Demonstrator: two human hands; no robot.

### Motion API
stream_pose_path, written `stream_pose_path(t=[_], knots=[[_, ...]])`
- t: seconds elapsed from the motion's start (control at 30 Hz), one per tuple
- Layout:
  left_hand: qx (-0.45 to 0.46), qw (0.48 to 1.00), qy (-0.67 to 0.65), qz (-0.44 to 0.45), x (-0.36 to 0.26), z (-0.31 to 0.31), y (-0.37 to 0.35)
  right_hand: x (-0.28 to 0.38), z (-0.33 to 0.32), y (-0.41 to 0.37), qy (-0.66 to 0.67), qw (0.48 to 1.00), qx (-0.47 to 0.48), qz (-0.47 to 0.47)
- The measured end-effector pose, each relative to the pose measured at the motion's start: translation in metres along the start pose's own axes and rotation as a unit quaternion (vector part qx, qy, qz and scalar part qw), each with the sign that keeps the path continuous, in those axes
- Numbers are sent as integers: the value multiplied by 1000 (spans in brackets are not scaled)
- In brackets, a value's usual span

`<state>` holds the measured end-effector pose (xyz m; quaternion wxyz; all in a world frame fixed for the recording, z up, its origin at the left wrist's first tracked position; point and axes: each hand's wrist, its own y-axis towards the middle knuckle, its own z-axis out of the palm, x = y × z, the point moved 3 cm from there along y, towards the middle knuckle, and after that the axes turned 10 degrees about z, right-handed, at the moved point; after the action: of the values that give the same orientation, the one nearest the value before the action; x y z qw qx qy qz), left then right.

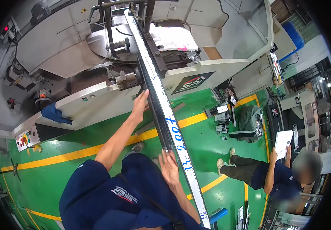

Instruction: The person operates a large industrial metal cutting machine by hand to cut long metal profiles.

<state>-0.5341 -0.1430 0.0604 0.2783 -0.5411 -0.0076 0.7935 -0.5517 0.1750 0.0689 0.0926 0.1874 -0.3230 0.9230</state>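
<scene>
A long dark metal bar (154,103) with a white, blue-lettered upper face (169,115) runs from the machine down past my right side. The blue handwriting reads roughly "13-2007". My left hand (139,105) grips the bar's left edge near the machine's front, with some fingers hidden behind it. Closer to my body, my right hand (169,168) lies against the same edge. Its fingers are stretched out, their tips touching the dark side. The bar's far end rests in the machine among clamps, beside a round metal table (113,44).
The white machine (108,101) spans the front; its button panel (26,138) is at left. A blue cloth (56,114) hangs on its edge. Metal pieces (223,119) lie on the green floor. At right, another person (265,174) holds papers (284,143).
</scene>
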Motion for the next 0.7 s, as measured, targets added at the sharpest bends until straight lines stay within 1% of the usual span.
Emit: stream_pose_path(t=[0.07,0.17,0.23,0.27,0.37,0.4,0.5,0.6,0.7], knots=[[12,1000,-28,7,-2,-5,14,3,11,13,-1,1000,5,-1],[-10,997,-66,30,3,-7,39,4,29,35,-3,1000,13,0],[15,996,-74,40,1,-6,45,6,44,48,-12,1000,25,4],[28,995,-78,46,-1,-4,47,7,52,52,7,999,21,25],[-8,999,-45,28,13,2,31,4,65,69,30,998,41,29],[7,1000,-1,6,-8,15,-2,5,72,74,15,998,57,32],[30,997,-67,-19,11,23,-39,7,86,92,-17,993,112,21],[16,998,-54,37,18,21,-37,10,96,105,-71,990,124,13],[7,999,-36,36,16,15,-13,13,101,94,-111,989,67,70]])
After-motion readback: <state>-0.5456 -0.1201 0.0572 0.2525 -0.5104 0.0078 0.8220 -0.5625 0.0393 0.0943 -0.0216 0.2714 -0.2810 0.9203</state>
